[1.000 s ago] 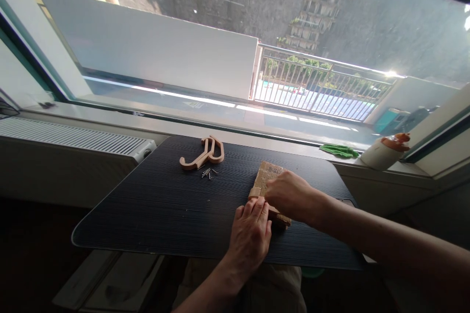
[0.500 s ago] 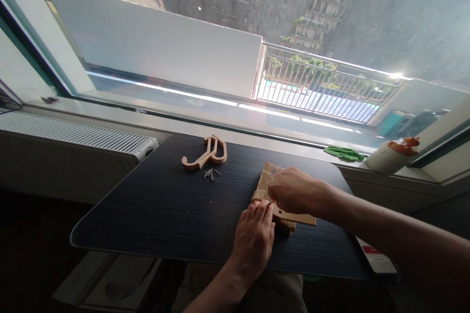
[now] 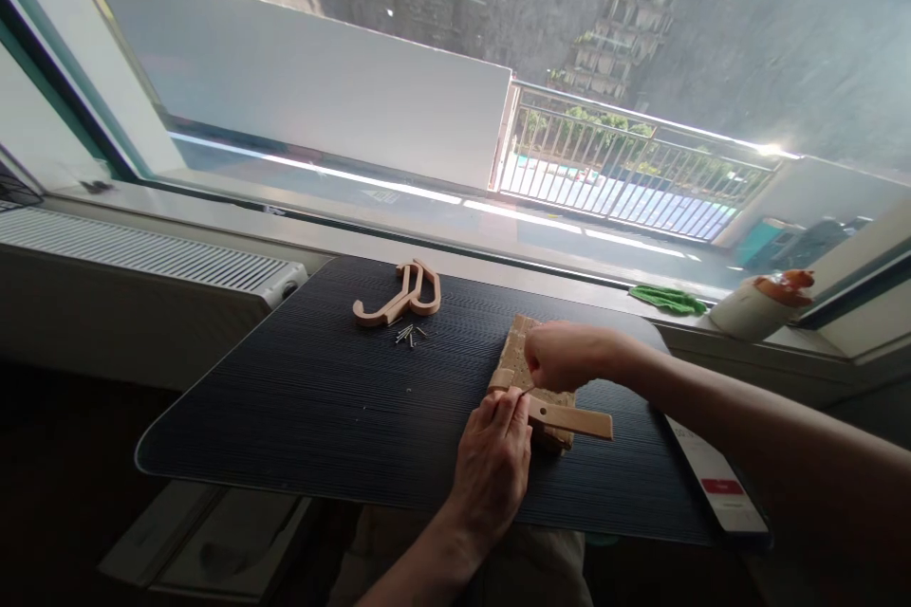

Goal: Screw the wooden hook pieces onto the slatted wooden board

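Observation:
My left hand (image 3: 492,455) is closed over a light wooden piece (image 3: 576,420), its fingers pressing it down on a worn wooden block (image 3: 512,351). One end of the piece, with a round hole in it, sticks out to the right of the fingers. My right hand (image 3: 562,356) forms a fist just above the block, close to the left fingertips. A short, thin dark tip shows below the fist, but the rest of what it grips is hidden. Farther left lie wooden hooks (image 3: 402,296) and several screws (image 3: 405,335).
The dark table (image 3: 299,408) carries all of this. A phone (image 3: 715,484) lies at its right edge under my right forearm. On the windowsill are a green cloth (image 3: 667,299) and a tipped white bottle (image 3: 747,308). A radiator (image 3: 177,256) stands at left.
My right fist has turned and shifted slightly, uncovering more of the block and the wooden piece. More of the phone shows as the forearm rises. The left hand stays put.

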Available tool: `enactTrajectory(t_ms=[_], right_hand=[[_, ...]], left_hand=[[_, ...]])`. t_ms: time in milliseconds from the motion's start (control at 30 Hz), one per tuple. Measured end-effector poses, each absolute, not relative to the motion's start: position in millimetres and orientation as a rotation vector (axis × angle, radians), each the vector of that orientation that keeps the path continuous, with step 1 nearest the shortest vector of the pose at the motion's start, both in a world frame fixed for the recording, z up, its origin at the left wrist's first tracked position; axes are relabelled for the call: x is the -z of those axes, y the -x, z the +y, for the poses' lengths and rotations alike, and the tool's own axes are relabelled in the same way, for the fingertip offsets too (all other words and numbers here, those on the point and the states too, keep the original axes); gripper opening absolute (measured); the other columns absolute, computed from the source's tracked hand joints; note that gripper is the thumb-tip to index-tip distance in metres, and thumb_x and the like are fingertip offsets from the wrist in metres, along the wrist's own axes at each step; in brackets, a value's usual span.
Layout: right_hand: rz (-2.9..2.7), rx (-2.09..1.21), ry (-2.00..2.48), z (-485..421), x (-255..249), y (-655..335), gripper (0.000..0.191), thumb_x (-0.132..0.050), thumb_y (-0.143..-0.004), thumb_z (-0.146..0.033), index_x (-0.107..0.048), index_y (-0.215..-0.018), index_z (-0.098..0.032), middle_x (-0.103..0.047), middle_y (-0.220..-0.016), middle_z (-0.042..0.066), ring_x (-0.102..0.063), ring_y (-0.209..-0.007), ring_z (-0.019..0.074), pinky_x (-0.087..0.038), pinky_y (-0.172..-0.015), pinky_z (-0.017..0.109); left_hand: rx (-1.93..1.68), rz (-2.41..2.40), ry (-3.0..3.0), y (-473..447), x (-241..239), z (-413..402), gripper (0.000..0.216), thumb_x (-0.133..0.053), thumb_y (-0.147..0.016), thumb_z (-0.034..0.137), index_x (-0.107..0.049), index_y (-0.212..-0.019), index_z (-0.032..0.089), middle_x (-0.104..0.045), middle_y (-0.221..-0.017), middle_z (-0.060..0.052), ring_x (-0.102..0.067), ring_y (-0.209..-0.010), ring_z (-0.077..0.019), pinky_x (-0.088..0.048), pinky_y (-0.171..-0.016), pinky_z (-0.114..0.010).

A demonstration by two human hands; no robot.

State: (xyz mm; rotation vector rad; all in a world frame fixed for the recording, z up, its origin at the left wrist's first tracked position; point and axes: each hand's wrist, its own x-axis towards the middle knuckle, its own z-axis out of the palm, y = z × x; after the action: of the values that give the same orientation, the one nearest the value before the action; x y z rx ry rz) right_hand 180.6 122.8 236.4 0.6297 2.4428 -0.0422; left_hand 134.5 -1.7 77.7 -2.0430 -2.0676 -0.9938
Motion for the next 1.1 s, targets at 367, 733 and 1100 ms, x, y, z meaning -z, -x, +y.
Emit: enactTrajectory(t_ms=[367, 733, 1100], right_hand=[[2.68, -0.16, -0.399, 107, -260, -197, 0.024, -0.053, -0.068, -0.011, -0.067, -0.085, -0.018, -0.063, -0.088, 0.006, -0.056, -0.079, 0.0164, -0.038, -0.061, 0.023], [2.741, -0.329, -0.185, 95, -245, -198, 0.02, -0.045, -0.074, -0.009, -0.064, -0.071, -0.013, -0.063, -0.072, 0.008, -0.056, -0.063, 0.0157, -0.033, -0.05, 0.024], [2.66, 0.052, -0.707, 118, -238, -198, 0.022, -0.05, -0.068, -0.027, -0.068, -0.078, -0.019, -0.065, -0.075, 0.004, -0.054, -0.064, 0.0141, -0.034, -0.053, 0.022]], left_hand=[[1.007, -2.093, 2.001, -136, -79, -3, 0.037, -0.036, -0.087, 0.021, -0.044, -0.123, 0.017, -0.047, -0.126, -0.007, -0.041, -0.114, -0.0236, -0.039, -0.093, -0.04], [1.055, -2.073, 1.978, -136, -78, 0, 0.035, -0.039, -0.086, 0.02, -0.048, -0.119, 0.014, -0.047, -0.123, -0.01, -0.044, -0.109, -0.0255, -0.039, -0.094, -0.043], [1.049, -2.062, 2.035, -135, -80, -1, 0.038, -0.038, -0.086, 0.017, -0.045, -0.123, 0.015, -0.048, -0.121, -0.008, -0.043, -0.11, -0.0236, -0.038, -0.096, -0.041]])
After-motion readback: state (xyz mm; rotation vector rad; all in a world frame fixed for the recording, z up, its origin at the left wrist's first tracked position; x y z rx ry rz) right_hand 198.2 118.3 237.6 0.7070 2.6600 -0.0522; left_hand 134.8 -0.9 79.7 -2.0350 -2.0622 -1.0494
